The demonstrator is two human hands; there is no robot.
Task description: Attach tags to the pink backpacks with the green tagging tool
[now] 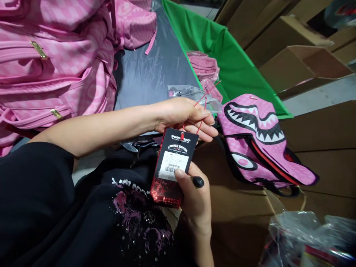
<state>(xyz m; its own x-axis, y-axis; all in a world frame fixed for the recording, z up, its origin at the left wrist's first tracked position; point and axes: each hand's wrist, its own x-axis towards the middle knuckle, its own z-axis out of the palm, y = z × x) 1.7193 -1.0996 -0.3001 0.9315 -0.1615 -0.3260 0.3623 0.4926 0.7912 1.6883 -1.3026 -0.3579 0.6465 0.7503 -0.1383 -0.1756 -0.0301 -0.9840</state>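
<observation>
My left hand [191, 116] reaches across from the left, thumb and forefinger pinching a thin red string [205, 102], its other fingers stretched out. The string loops through the top of a black and red hang tag [179, 148] with a white barcode label. My right hand [196, 200] grips the tag's lower part, thumb pressed on its front. A short black rounded end [198, 181] sticks out of the same hand; the rest of that item is hidden. Right of my hands lies a pink backpack [250, 141] with a shark-mouth print.
Several pink checked backpacks [63, 66] are heaped at the left. Bagged pink items [203, 66] lie by a green cloth [222, 48] beside the grey table surface [150, 70]. Cardboard boxes [300, 70] stand at the right, and clear plastic bags [308, 237] at lower right.
</observation>
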